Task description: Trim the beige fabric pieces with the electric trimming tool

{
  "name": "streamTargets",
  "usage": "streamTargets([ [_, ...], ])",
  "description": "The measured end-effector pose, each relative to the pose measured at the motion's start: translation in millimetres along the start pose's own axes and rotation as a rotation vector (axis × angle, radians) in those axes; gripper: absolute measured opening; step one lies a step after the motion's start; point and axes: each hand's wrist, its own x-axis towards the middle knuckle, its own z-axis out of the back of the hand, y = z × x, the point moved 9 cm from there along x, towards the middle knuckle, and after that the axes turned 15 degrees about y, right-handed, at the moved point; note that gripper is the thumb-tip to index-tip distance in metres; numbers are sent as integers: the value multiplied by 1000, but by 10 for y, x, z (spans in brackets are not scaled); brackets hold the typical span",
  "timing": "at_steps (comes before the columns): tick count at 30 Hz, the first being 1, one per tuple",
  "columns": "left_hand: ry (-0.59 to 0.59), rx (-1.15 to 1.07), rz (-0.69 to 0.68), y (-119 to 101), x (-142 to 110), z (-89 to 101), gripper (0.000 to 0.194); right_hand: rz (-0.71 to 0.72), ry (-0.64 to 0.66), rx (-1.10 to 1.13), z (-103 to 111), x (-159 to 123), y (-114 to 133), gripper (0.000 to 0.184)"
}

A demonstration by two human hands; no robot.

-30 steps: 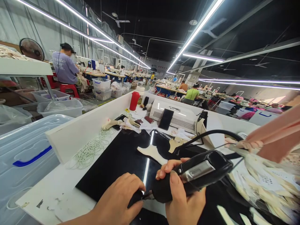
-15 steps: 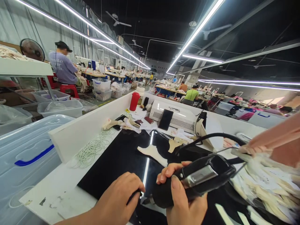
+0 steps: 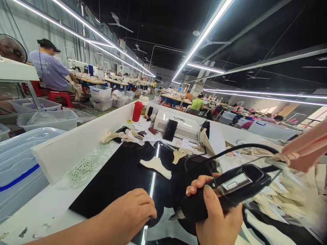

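Observation:
My right hand (image 3: 217,217) grips a black corded hand tool (image 3: 224,194), its metal tip (image 3: 175,216) pointing left and down at the glossy black work mat (image 3: 120,177). A black cord (image 3: 242,148) arcs back from the tool. My left hand (image 3: 130,212) lies on the mat just left of the tip, fingers curled and pressed down on a dark piece that I cannot make out. A cream cut piece (image 3: 155,166) lies further back on the mat.
A white wall (image 3: 76,143) borders the bench on the left, with cord loops (image 3: 84,166) beside it. At the back stand a white machine (image 3: 178,126), a phone (image 3: 170,130) and a red bottle (image 3: 137,111). Bagged cream pieces (image 3: 286,194) lie at right. Seated workers fill the hall.
The view has swung right and down. My right hand with the tool has moved right, away from my left hand, so the tip no longer meets the left fingers.

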Motion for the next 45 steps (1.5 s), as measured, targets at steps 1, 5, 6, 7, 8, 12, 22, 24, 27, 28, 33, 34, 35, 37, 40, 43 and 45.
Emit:
streamTargets([
  [1,30,-38,-36,-20,71,29,31,0,-8,1,5,-11,-2,38],
  [5,165,-148,-115,17,297,-13,43,-13,-18,3,-46,-67,-37,37],
  [6,193,-163,-115,50,327,-48,45,-24,-25,5,-56,-80,-52,38],
  [7,217,-176,-110,86,347,-86,46,-34,-33,7,-64,-90,-66,38],
  [8,236,-188,-104,121,356,-120,48,-40,-37,10,-75,-96,-76,39],
  [12,252,-236,-102,225,336,-170,54,-40,-35,37,-114,-96,-118,38],
  [22,284,-249,-106,298,330,-191,67,-21,8,32,-175,-104,-196,36],
  [24,292,-250,-105,289,332,-189,67,-16,16,37,-183,-103,-198,36],
  [27,293,-262,-112,286,330,-187,70,-21,13,32,-184,-103,-193,33],
  [28,292,-268,-116,286,329,-188,70,-25,11,34,-185,-106,-188,33],
  [33,285,-272,-131,279,333,-187,74,4,44,82,-233,-154,-135,30],
  [34,283,-273,-130,277,335,-184,74,12,54,93,-243,-166,-131,29],
  [35,281,-277,-130,274,337,-181,74,17,63,102,-250,-176,-133,28],
  [37,283,-285,-127,276,343,-180,76,31,100,110,-280,-184,-134,28],
  [40,302,-300,-127,298,354,-199,81,11,91,114,-289,-194,-158,27],
  [43,327,-316,-139,325,365,-233,86,-46,37,153,-303,-233,-189,30],
  [45,330,-318,-140,337,370,-238,88,-46,45,185,-356,-268,-172,33],
])
